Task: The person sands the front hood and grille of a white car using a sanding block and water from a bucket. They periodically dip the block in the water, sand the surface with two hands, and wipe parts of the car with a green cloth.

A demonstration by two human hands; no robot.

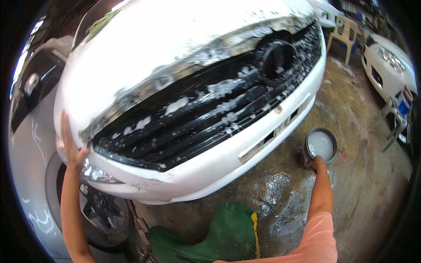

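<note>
You are bracing your left hand [70,147], fingers spread flat, on the soapy white car [175,39] at its front corner (likely for balance) while your right hand [316,163] is reaching the near rim of the suds bucket [321,145] on the wet floor [364,193]; whether those fingers are curled I cannot tell.

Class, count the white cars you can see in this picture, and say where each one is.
2, perhaps more. One white car fills the middle, its soapy black grille facing us. A second white car sits at the right edge. A white shape at the top right may be another.
</note>
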